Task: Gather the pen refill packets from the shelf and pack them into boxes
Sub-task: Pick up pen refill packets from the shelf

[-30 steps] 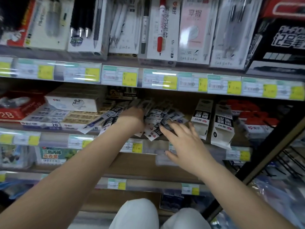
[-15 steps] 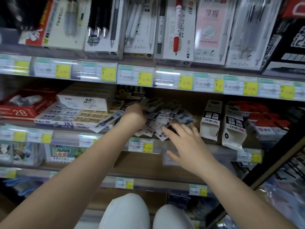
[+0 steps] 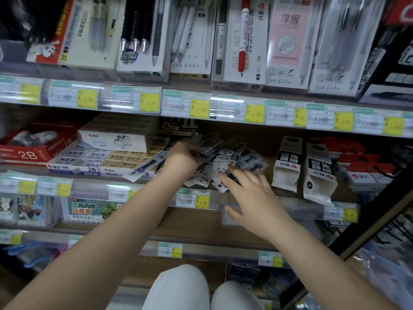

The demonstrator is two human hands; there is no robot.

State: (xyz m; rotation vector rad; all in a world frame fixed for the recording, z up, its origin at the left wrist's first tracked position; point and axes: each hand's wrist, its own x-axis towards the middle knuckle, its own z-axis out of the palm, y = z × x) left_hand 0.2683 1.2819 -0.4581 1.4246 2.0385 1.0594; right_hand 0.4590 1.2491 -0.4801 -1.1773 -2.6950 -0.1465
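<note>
Flat, glossy pen refill packets [image 3: 225, 163] are lying fanned in a loose heap near the front edge of the wooden shelf [image 3: 263, 139]. The left hand [image 3: 183, 158] is curling around several packets, gripping them; the right hand [image 3: 248, 193] is spreading flat, fingertips touching the heap beside two upright cardboard boxes [image 3: 304, 168].

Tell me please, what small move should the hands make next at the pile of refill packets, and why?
Probably the right hand should sweep the loose refill packets leftward into the left hand. The packets lie fanned out on the shelf, the left hand already grips a bunch, and the right hand's straight fingers rest on the pile's near edge. The two white boxes stand just to the right.
</note>
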